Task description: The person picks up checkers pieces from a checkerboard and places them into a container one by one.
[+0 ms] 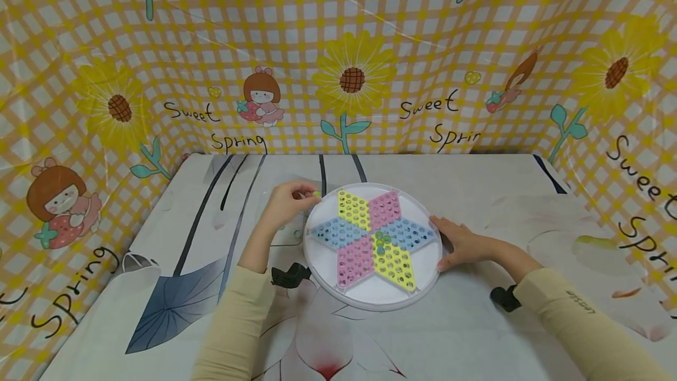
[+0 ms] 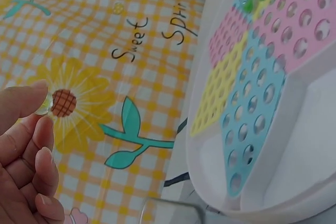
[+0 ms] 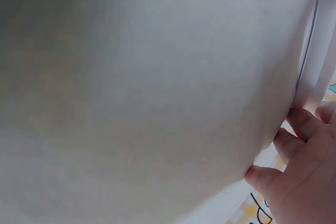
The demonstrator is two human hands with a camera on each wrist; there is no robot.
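A round white Chinese checkers board (image 1: pixel 324 272) with a pink, yellow and blue star of holes lies on the table. Several green, yellow and blue marbles (image 1: pixel 381 240) sit near the star's centre. Beyond the board's upper left rim, my left hand (image 1: pixel 290 201) pinches a yellow-green marble (image 2: pixel 45 104) between thumb and finger. My right hand (image 1: pixel 465 244) rests against the board's right side, its fingers and thumb spread along the rim. In the right wrist view, the fingertips (image 3: pixel 257 174) touch down low beside the board's edge.
Left of the board lies a clear plastic box (image 1: pixel 282 243), partly hidden by my left arm, with a small round thing by it. A pale cloth with dark lines and leaf prints covers the table (image 1: pixel 476 334). A checked curtain (image 1: pixel 296 10) stands behind and around.
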